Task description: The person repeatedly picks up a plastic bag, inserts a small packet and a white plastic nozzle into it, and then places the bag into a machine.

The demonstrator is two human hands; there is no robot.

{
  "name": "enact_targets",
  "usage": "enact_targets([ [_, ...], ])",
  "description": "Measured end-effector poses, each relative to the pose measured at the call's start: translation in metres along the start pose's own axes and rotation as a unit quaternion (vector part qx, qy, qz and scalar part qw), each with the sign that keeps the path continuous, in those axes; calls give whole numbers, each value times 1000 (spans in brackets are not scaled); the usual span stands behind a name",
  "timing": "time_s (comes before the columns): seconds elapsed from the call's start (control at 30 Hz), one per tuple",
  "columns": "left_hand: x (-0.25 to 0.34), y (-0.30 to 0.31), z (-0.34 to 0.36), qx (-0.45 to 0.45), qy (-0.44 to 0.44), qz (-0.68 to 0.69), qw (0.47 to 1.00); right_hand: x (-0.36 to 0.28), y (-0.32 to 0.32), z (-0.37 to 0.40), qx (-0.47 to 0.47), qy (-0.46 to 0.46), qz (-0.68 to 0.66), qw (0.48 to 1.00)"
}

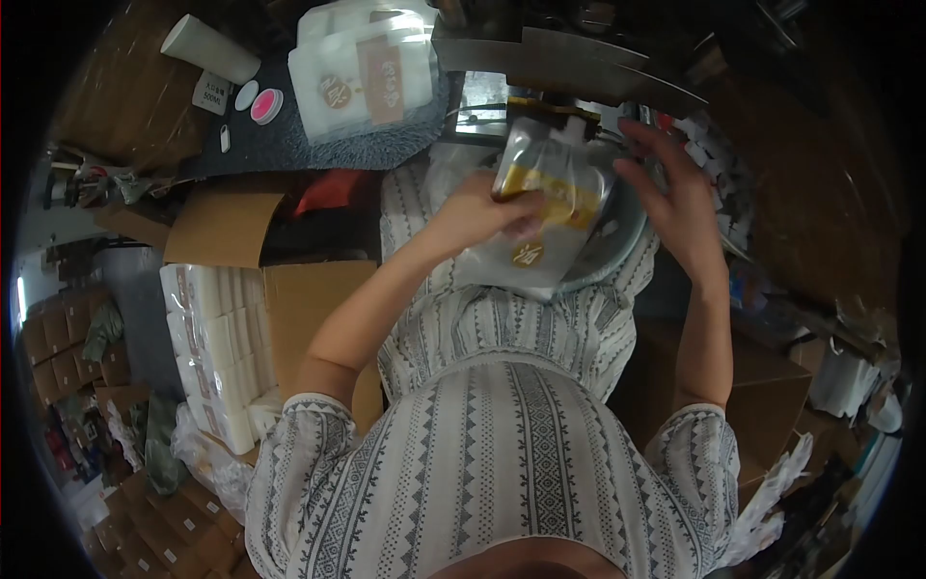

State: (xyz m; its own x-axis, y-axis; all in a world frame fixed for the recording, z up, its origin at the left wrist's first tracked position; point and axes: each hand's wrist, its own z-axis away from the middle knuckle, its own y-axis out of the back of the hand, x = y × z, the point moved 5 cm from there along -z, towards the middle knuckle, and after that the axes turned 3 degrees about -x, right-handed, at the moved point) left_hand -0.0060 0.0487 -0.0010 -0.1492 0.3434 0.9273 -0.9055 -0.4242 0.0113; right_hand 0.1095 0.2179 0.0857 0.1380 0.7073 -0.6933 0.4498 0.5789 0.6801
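My left hand (497, 214) grips a clear plastic pouch (555, 198) with a yellow band, a round gold mark and a spout at its top. The pouch is tilted over my lap. My right hand (666, 183) is raised to the right of the pouch, thumb and fingers apart, holding nothing and not touching it. Partly hidden behind the pouch, a pale round basin (627, 236) rests at my lap. A metal machine edge (579, 63) lies beyond the pouch's spout.
A stack of printed pouches (362, 72) lies on a dark fuzzy mat (386, 145), near a white cup (210, 48) and a pink round tin (266, 106). An open cardboard box (323, 318) with white packs (217, 338) stands left; another box (762, 386) is at right.
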Motion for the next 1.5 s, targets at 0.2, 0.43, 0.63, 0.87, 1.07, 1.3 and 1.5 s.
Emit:
enact_targets([
  [0.2, 2, 7, -29, 10, 15, 165, 986, 3, 11, 14, -27, -48, 34, 998],
  [0.43, 18, 69, -19, 332, -214, -225, 891, 92, 11, -13, -15, -59, 273, 960],
  [0.63, 8, 85, 23, 388, -308, -640, 588, 72, 18, -5, -12, -159, 243, 957],
  [0.87, 28, 71, 81, 412, -197, -478, 751, -22, -17, -8, -96, -17, -85, 992],
  [1.07, 42, 33, 79, 315, -274, -413, 809, -52, -42, -18, -120, 151, -38, 980],
  [1.3, 13, 9, 7, 103, -118, -227, 961, -6, -23, -11, -30, -5, -89, 996],
  [1.5, 5, 17, -43, 82, 9, 156, 984, 18, 31, 10, 19, -123, 140, 982],
])
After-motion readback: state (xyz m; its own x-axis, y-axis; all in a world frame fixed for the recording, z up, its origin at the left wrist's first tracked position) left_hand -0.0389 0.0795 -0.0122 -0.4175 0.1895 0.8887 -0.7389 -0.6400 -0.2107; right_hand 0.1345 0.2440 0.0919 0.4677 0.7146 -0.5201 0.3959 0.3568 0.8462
